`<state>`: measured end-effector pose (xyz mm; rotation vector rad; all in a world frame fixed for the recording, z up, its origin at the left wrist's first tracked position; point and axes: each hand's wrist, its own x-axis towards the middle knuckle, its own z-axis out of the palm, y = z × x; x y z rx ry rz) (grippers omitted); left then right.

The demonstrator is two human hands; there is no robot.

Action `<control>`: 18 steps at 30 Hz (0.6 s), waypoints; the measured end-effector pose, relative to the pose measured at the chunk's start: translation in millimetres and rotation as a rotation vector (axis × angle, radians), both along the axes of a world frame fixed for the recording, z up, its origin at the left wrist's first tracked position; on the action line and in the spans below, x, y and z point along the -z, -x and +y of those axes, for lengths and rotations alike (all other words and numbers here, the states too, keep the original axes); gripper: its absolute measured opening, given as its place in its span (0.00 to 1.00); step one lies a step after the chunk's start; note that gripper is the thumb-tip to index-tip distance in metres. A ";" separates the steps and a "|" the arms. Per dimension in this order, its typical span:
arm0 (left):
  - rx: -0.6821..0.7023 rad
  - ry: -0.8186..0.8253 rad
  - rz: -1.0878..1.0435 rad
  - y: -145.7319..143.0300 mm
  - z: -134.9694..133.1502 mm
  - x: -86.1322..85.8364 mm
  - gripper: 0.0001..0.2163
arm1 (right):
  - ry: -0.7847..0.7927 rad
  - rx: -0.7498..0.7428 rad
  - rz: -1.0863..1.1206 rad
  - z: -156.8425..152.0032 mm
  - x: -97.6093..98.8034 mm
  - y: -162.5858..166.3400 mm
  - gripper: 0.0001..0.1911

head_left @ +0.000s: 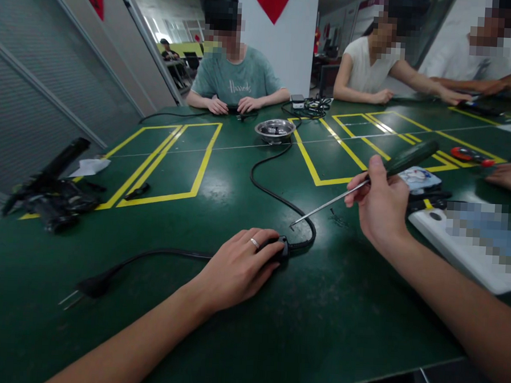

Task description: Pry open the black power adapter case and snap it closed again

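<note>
My left hand [245, 262], a ring on one finger, is closed over a black in-line cord box [283, 249] and presses it on the table. Most of the box is hidden under my fingers. From one side a black cord [166, 252] runs to a two-pin plug [94, 286]; from the other, a cord curves back toward a metal bowl [276, 129]. My right hand [381, 206] grips a long screwdriver [334, 206] by its dark green handle. The shaft slants down to the left, its tip just above the cord beyond the box. Something tiny shows at the tip, too small to name.
The green table [179, 336] bears yellow tape outlines. Black parts [58, 204] lie at the left. At the right are a white case [454, 236], a small packet [419, 180] and a red-and-black screwdriver [471, 156] near another person's hand. Several people sit around the table.
</note>
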<state>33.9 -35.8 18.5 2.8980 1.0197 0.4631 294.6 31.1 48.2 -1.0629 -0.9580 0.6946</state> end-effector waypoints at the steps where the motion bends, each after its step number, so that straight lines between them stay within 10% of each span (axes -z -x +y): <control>1: -0.003 0.006 0.003 -0.1 -0.1 -0.2 0.15 | 0.019 -0.022 0.028 -1.4 0.9 1.9 0.21; 18: -0.008 0.020 -0.007 -0.1 0.1 1.4 0.15 | 0.077 -0.113 0.027 -10.5 7.0 12.0 0.22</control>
